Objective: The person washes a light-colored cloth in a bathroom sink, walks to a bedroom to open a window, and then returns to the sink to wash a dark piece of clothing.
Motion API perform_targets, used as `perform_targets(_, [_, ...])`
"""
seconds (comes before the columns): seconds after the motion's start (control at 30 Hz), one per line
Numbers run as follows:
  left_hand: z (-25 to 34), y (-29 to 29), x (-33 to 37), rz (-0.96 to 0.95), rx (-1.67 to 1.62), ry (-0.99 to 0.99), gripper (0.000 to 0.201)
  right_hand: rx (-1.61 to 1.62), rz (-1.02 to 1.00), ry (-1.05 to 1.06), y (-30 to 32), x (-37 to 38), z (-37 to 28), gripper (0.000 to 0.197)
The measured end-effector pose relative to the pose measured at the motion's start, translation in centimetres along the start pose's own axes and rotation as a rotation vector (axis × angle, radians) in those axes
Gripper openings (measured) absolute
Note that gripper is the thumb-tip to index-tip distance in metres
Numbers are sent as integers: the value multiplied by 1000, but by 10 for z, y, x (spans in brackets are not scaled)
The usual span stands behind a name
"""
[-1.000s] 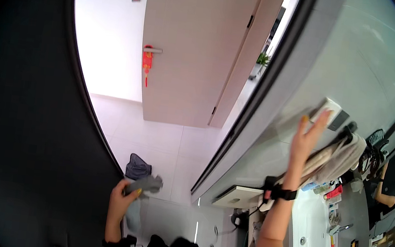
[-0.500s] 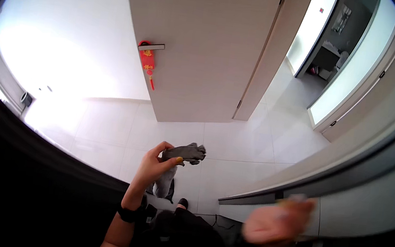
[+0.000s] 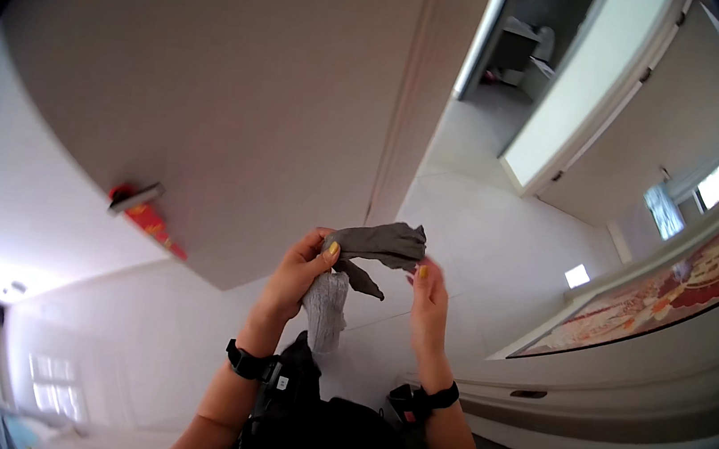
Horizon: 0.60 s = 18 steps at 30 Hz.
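Note:
In front of my body, my left hand [image 3: 302, 269] is closed around a dark grey sock [image 3: 380, 243], thumb on top. The soft fabric stretches to the right and one narrow flap of it droops below. Under the same hand hangs a light grey ribbed sock [image 3: 326, 310]; how the fingers hold it is hidden. My right hand [image 3: 430, 300] pinches the right end of the dark grey sock, its fingertips partly behind the cloth. Both wrists wear black bands.
A beige door [image 3: 240, 102] stands open ahead, with a red hanging ornament [image 3: 155, 226] on its handle [image 3: 140, 196]. Pale floor tiles [image 3: 502, 233] run to a doorway at the back. On the right are a floral panel [image 3: 658, 279] and a light cabinet-like surface [image 3: 600, 384].
My right hand has come in from the lower right to the dark grey sock's end. The sock is spread out more. My view has turned right, closer to the door.

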<state>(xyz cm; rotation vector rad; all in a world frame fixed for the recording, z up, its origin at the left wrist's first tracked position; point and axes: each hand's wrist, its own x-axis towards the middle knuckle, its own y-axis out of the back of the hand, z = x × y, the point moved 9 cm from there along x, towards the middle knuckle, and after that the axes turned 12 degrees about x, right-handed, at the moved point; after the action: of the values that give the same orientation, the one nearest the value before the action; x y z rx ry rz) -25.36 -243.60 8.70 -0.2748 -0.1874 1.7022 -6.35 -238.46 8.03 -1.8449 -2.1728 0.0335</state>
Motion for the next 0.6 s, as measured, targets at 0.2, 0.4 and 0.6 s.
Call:
perform_targets(0.2, [-47, -66, 150, -299, 138, 187, 24, 226, 257, -170, 47, 84, 42, 50])
perform_targets(0.4, [-121, -181, 241, -815, 365, 367, 32, 332, 328, -112, 134, 187, 24, 47])
perform_targets(0.6, [-125, -260, 400, -497, 548, 78, 27, 174, 313, -94, 231, 315, 43, 24])
